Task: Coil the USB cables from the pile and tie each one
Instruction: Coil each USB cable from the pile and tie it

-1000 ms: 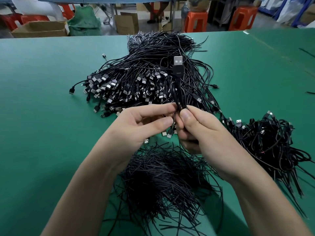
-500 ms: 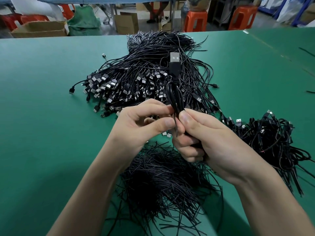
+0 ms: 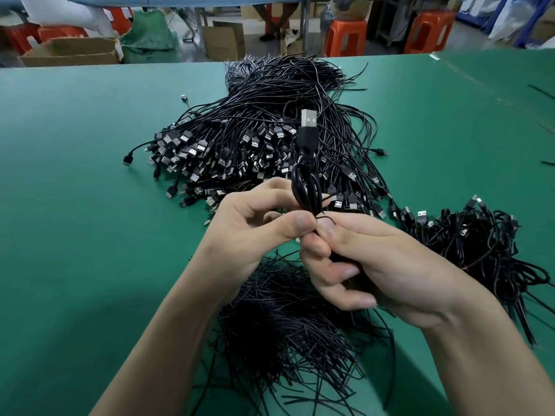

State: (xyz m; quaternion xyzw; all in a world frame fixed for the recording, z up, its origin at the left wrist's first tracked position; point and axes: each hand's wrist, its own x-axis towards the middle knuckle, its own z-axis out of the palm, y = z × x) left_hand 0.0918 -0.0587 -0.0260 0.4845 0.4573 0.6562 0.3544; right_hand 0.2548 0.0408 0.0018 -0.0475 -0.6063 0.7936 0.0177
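A coiled black USB cable [image 3: 307,187] stands upright between my hands, its silver plug [image 3: 308,118] pointing up. My left hand [image 3: 255,226] pinches the coil's lower part with thumb and forefinger. My right hand [image 3: 369,265] grips the coil's bottom, thumb against the left thumb, where a thin black twist tie [image 3: 326,218] curls out. Behind the hands lies the large pile of loose USB cables [image 3: 255,139]. Tied coils lie in a heap [image 3: 468,235] at the right. A heap of black twist ties [image 3: 294,319] lies under my wrists.
The green table [image 3: 75,205] stretches to the left and far right. Beyond its far edge stand cardboard boxes [image 3: 72,52], orange stools [image 3: 345,34] and a green sack [image 3: 150,37]. A few stray ties lie at the right edge.
The coil has dropped lower into my right hand, whose fingers closed around its bottom. My thumbs have come together at the tie, and its end now curls out above the right thumb.
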